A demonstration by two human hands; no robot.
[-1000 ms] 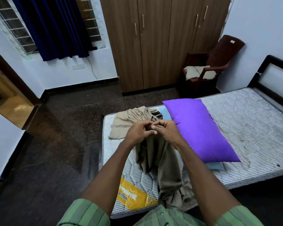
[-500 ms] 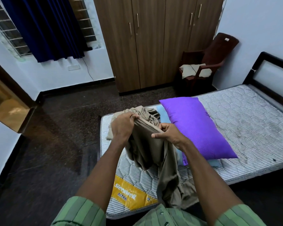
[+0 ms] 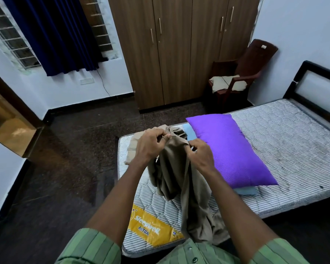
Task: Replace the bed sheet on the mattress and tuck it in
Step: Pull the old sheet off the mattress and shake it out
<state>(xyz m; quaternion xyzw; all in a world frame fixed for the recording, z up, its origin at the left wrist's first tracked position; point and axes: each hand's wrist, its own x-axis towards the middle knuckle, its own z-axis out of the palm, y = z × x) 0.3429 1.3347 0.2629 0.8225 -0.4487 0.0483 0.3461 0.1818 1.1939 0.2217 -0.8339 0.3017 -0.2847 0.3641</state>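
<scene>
Both hands are raised over the near end of the bed, each grasping the bunched tan bed sheet (image 3: 176, 180). The left hand (image 3: 151, 144) has its fingers curled over the top edge of the cloth and pinches it against the thumb; the right hand (image 3: 200, 156), just beside it and slightly lower, pinches the same edge between its curled fingers and thumb. A short span of cloth stretches between the two hands. Below them the sheet hangs in long folds, its lower part draping down over the near edge of the bare striped mattress (image 3: 286, 141), while another crumpled part lies on the mattress beyond and to the left of the left hand. Below the hands, near the corner of the mattress, is a yellow label (image 3: 151, 227). Just right of the right hand lies a purple pillow (image 3: 231, 149), resting on a pale blue pillow (image 3: 245, 191) whose ends show from under it. Well beyond the hands stands a brown wardrobe (image 3: 179, 50), and to the right of it a dark chair (image 3: 251, 67) with a pale cloth (image 3: 225, 82) on its seat. Far to the left of the hands a dark blue curtain (image 3: 53, 33) hangs at a barred window. Green striped sleeves (image 3: 90, 248) show at the bottom of the view.
</scene>
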